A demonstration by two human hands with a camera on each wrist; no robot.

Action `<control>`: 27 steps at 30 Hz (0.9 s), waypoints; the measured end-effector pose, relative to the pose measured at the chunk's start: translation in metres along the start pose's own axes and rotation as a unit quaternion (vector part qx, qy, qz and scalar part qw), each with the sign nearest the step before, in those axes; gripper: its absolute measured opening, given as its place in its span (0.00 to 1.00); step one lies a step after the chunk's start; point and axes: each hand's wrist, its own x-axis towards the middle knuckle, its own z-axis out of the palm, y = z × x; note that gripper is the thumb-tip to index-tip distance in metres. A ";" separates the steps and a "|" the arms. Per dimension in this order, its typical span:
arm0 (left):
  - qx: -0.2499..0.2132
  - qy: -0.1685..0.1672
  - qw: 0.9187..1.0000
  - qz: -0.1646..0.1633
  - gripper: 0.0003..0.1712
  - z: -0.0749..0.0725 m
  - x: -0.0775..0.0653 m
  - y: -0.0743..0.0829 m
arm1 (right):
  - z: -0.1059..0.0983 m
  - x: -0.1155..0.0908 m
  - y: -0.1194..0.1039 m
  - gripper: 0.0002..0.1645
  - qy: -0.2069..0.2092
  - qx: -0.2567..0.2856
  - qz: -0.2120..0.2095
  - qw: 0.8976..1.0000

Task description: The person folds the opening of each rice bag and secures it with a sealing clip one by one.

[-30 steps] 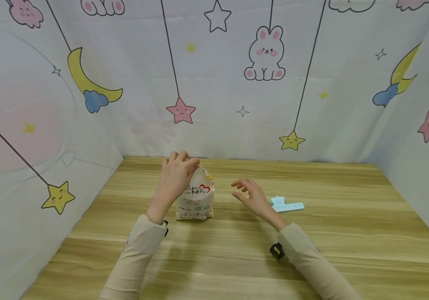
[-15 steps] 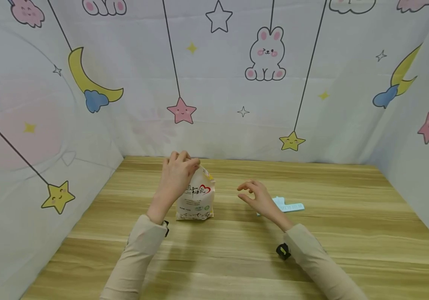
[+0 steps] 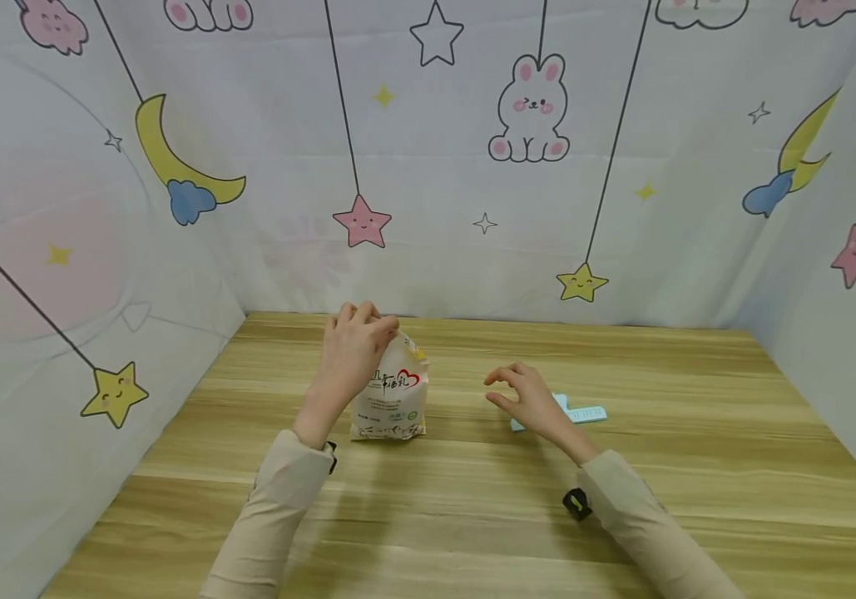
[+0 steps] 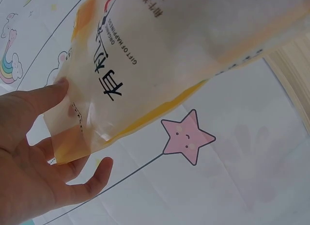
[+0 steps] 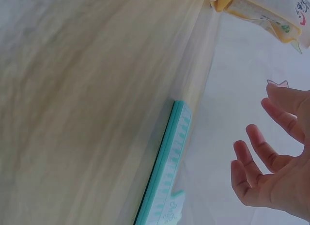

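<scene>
A white plastic bag (image 3: pixel 388 403) with black characters and a red heart outline stands upright on the table, left of centre. My left hand (image 3: pixel 353 345) grips its top; in the left wrist view the thumb lies on the near face of the bag (image 4: pixel 140 74), with fingers behind it. Some yellow shows along the bag's edge. To the right, my right hand (image 3: pixel 536 403) hovers with loosely bent fingers, holding nothing. Below and partly behind it lies a light teal bag clip (image 3: pixel 588 414), a long strip with a wide tab. In the right wrist view the clip (image 5: pixel 164 171) is apart from the fingers.
The wood-grain table (image 3: pixel 457 516) carries both the bag and the clip. White cloth (image 3: pixel 435 166) printed with stars, moons and rabbits closes off the back and both sides. A black strap piece (image 3: pixel 576 504) hangs at the right wrist.
My right hand has moved to the right, away from the bag, and now covers part of the clip. The left hand keeps its grip on the bag, and the bag stays in place.
</scene>
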 end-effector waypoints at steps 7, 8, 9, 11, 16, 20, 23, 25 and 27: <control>-0.003 -0.002 1.000 -0.002 0.06 0.001 0.000 0.000 | -0.002 -0.003 0.004 0.11 0.008 -0.031 -0.010 0.999; -0.002 -0.003 1.000 -0.002 0.06 0.001 0.000 0.000 | -0.003 -0.004 0.004 0.11 0.009 -0.035 -0.012 0.999; -0.002 -0.004 1.000 -0.003 0.06 0.001 0.000 0.000 | -0.003 -0.004 0.005 0.11 0.011 -0.041 -0.014 0.999; -0.001 -0.007 1.000 -0.004 0.06 0.000 0.000 0.001 | -0.003 -0.005 0.006 0.11 0.013 -0.052 -0.014 0.998; -0.001 -0.011 1.000 -0.006 0.06 -0.001 0.000 0.002 | -0.005 -0.008 0.010 0.12 0.009 -0.070 -0.011 0.997; -0.003 -0.011 1.000 -0.006 0.06 -0.001 0.000 0.002 | -0.008 -0.010 0.015 0.12 0.006 -0.081 -0.007 0.997; -0.003 -0.009 1.000 -0.005 0.06 -0.001 0.000 0.001 | -0.010 -0.011 0.018 0.12 0.005 -0.088 -0.003 0.996; -0.002 -0.007 1.000 -0.004 0.06 -0.001 0.000 0.001 | -0.011 -0.012 0.021 0.12 0.006 -0.095 -0.003 0.995; -0.002 -0.006 1.000 -0.003 0.06 -0.001 0.000 0.001 | -0.012 -0.012 0.022 0.12 0.007 -0.100 -0.004 0.995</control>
